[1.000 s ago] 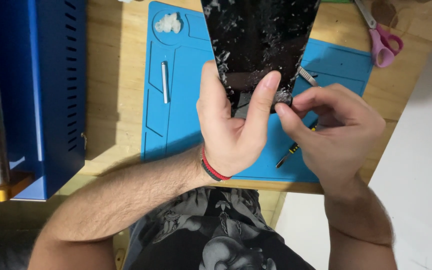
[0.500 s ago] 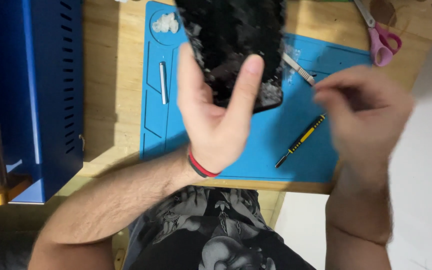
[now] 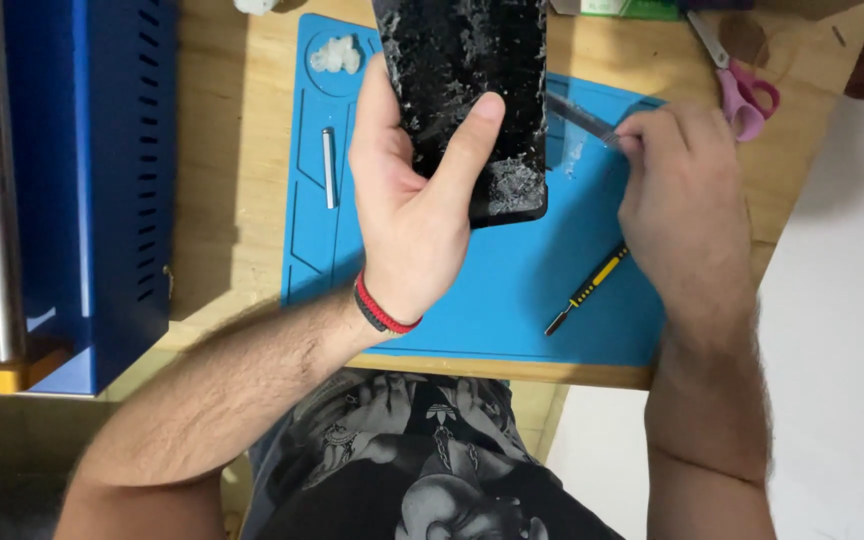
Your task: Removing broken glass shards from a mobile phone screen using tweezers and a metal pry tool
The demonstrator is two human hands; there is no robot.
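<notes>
While the left hand (image 3: pixel 407 215) clamps a flat black panel (image 3: pixel 467 100), its glossy face flecked with grey-white residue, above a blue rubber mat (image 3: pixel 512 290) on the wooden desk (image 3: pixel 222 200), the right hand (image 3: pixel 677 200) pinches thin metal tweezers (image 3: pixel 580 117) beside the panel's edge. A slim yellow-and-black screwdriver (image 3: pixel 587 290) and a silver rod (image 3: pixel 329 167) lie on the mat; pink scissors (image 3: pixel 737 85) rest nearby.
</notes>
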